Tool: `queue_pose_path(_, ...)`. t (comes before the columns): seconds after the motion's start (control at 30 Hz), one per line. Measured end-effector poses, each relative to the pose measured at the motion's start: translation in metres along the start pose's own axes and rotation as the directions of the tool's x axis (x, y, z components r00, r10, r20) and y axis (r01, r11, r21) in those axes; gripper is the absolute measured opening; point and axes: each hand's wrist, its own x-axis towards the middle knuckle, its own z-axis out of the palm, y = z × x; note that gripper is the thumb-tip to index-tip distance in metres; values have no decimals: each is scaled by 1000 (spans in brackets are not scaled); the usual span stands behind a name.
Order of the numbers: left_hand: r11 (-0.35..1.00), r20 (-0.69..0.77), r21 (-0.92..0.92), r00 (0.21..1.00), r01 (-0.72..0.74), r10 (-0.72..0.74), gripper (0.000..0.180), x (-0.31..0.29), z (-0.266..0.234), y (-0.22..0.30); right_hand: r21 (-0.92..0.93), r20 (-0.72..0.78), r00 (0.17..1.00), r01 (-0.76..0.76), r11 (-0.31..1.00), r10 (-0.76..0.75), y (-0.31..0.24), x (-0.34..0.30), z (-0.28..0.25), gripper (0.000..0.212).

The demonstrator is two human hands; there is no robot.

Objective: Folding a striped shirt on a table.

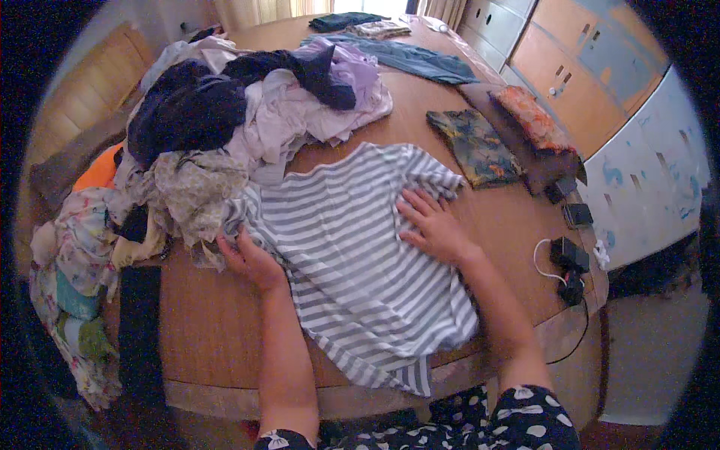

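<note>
A grey-and-white striped T-shirt lies spread in front of me, its neckline away from me and its hem near the front edge. My left hand is closed at the left sleeve, with the cloth between thumb and fingers. On the other side my right hand rests with fingers stretched out on the shirt, just below the right sleeve. The left sleeve is bunched and touches the heap of clothes; part of its edge is hidden by my fingers.
A large heap of mixed clothes covers the left and back. Folded camouflage-patterned cloth lies at right, near blue trousers and an orange patterned bundle. Black adapters with cables sit along the right edge of the brown surface.
</note>
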Motion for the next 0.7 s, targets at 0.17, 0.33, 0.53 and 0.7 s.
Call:
queue_pose_path(0.17,993,121,119,993,-2,-13,34,5,-10,3,155,-22,1000,-15,988,19,13,27,-2,60)
queue_pose_path(0.33,804,529,409,830,-432,177,40,17,-23,-22,630,-138,943,-152,762,302,25,17,13,49)
queue_pose_path(0.53,865,511,502,813,-18,-280,46,7,-1,2,348,-293,778,-455,820,556,26,-29,9,43)
queue_pose_path(0.7,906,583,406,798,-123,-153,49,-3,5,-6,195,-448,831,-269,943,330,45,-49,24,29)
